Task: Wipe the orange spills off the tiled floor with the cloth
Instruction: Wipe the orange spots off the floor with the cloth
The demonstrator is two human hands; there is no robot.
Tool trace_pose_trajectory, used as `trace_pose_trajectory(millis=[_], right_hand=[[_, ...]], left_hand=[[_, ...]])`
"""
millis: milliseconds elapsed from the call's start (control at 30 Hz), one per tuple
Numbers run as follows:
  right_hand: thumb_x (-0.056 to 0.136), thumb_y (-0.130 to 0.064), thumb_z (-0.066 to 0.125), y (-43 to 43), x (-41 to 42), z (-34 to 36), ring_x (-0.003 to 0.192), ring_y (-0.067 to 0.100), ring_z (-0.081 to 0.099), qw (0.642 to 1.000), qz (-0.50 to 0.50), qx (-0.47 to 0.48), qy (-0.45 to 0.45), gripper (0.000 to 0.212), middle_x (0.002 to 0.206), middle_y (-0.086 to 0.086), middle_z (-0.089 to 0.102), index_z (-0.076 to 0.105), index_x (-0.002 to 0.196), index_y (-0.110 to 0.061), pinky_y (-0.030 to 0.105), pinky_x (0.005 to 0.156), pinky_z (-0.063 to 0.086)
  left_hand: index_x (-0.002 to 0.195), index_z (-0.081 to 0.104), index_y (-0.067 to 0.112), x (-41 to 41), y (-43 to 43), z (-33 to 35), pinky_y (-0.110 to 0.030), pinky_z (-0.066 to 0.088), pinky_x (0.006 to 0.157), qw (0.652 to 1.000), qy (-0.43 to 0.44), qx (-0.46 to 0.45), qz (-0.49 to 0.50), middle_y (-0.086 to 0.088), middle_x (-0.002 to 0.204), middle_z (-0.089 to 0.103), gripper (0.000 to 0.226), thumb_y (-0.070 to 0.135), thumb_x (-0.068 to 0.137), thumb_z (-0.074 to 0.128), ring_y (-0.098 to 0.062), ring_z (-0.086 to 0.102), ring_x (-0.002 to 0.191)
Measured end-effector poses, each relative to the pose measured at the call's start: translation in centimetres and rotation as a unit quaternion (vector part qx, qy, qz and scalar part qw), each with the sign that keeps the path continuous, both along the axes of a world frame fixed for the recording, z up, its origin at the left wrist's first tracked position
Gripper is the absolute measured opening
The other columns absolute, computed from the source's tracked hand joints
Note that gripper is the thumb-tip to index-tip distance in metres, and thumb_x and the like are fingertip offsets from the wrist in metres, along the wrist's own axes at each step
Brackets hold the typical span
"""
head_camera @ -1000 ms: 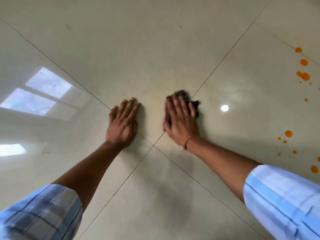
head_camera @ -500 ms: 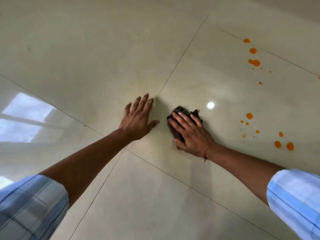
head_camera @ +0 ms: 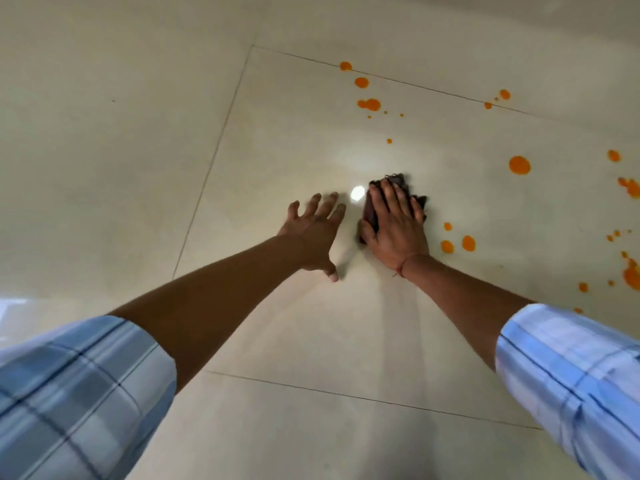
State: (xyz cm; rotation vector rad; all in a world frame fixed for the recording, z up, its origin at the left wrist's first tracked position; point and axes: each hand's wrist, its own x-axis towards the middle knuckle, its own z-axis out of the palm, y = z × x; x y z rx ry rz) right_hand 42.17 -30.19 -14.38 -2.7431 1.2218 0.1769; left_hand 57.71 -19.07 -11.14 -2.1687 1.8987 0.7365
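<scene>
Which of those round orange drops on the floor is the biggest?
The lone drop beyond and to the right of the cloth under the right hand. It is clearly wider than the other round drops; the ragged splash at the right edge is irregular.

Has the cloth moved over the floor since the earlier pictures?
Yes. The cloth left the grout line and went right, nearer the orange drops.
</scene>
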Motion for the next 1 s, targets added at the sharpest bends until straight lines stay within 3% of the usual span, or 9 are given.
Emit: trace_pose_trajectory(millis=[133,233,333,433,567,733,900,1000], right_hand=[[0.090,-0.051,0.034,3.9,-5.6,-0.1,0.148,0.024,0.020,1.000,0.019,-0.005,-0.002,0.071,0.160,0.007,0.026,0.026,0.153,-0.018,0.048,0.119,0.017],[0.089,-0.052,0.032,0.3,-7.3,0.2,0.149,0.024,0.017,0.999,0.045,0.004,0.013,0.073,0.160,0.006,0.025,0.024,0.154,-0.019,0.046,0.120,0.013],[0.091,-0.049,0.034,-4.3,-6.9,-0.1,0.149,0.023,0.016,0.998,-0.063,-0.009,0.015,0.071,0.161,0.006,0.022,0.022,0.154,-0.019,0.047,0.120,0.012],[0.089,-0.047,0.034,-2.3,-9.7,-0.5,0.146,0.027,0.023,0.984,-0.175,-0.029,-0.004,0.070,0.159,0.009,0.028,0.027,0.152,-0.017,0.050,0.118,0.019],[0.089,-0.049,0.028,0.8,-13.6,-0.3,0.147,0.028,0.021,0.987,-0.163,0.000,0.008,0.071,0.159,0.010,0.026,0.025,0.153,-0.017,0.050,0.119,0.017],[0.089,-0.048,0.028,-2.7,-9.2,-0.3,0.149,0.028,0.017,0.958,-0.286,-0.012,-0.010,0.073,0.161,0.010,0.022,0.023,0.153,-0.015,0.051,0.119,0.013],[0.086,-0.050,0.040,5.3,-15.0,-0.2,0.148,0.026,0.019,0.997,-0.074,0.013,-0.005,0.074,0.160,0.007,0.026,0.025,0.152,-0.018,0.051,0.118,0.019],[0.088,-0.050,0.034,2.8,-18.9,0.3,0.148,0.027,0.019,0.988,-0.149,0.017,0.024,0.074,0.161,0.009,0.022,0.023,0.154,-0.018,0.049,0.119,0.014]], left_hand=[[0.151,-0.009,0.015,-0.3,-1.6,-0.4,-0.055,0.004,0.114,0.998,-0.029,0.004,-0.061,-0.010,0.159,-0.017,0.143,0.066,0.052,0.080,-0.031,-0.012,0.146],[0.151,-0.012,0.015,-1.1,-3.4,0.1,-0.055,0.003,0.114,0.991,-0.060,0.022,-0.114,-0.010,0.158,-0.021,0.149,0.066,0.046,0.082,-0.032,-0.014,0.146],[0.152,-0.006,0.016,-2.7,-5.4,-0.1,-0.056,0.004,0.114,0.993,-0.037,0.028,-0.108,-0.009,0.159,-0.019,0.150,0.066,0.043,0.083,-0.033,-0.014,0.146],[0.151,-0.011,0.014,-5.5,-6.7,-0.3,-0.063,0.005,0.112,0.995,-0.012,0.057,-0.087,-0.012,0.156,-0.026,0.155,0.065,0.041,0.085,-0.039,-0.020,0.143],[0.148,-0.021,0.010,-6.8,-7.1,-0.2,-0.067,0.004,0.109,0.993,-0.022,0.093,-0.074,-0.015,0.151,-0.036,0.159,0.062,0.042,0.086,-0.046,-0.027,0.138],[0.149,-0.019,0.014,-6.2,-6.8,-0.8,-0.065,0.000,0.110,0.995,-0.002,0.079,-0.065,-0.011,0.152,-0.035,0.159,0.061,0.040,0.087,-0.042,-0.028,0.139],[0.149,-0.019,0.016,-5.8,-6.7,-0.9,-0.064,-0.002,0.111,0.995,0.010,0.068,-0.068,-0.010,0.152,-0.036,0.159,0.063,0.040,0.086,-0.040,-0.029,0.139],[0.149,-0.020,0.015,-6.3,-6.7,-0.5,-0.065,-0.001,0.111,0.995,0.010,0.080,-0.062,-0.010,0.152,-0.037,0.160,0.061,0.040,0.088,-0.040,-0.029,0.139]])
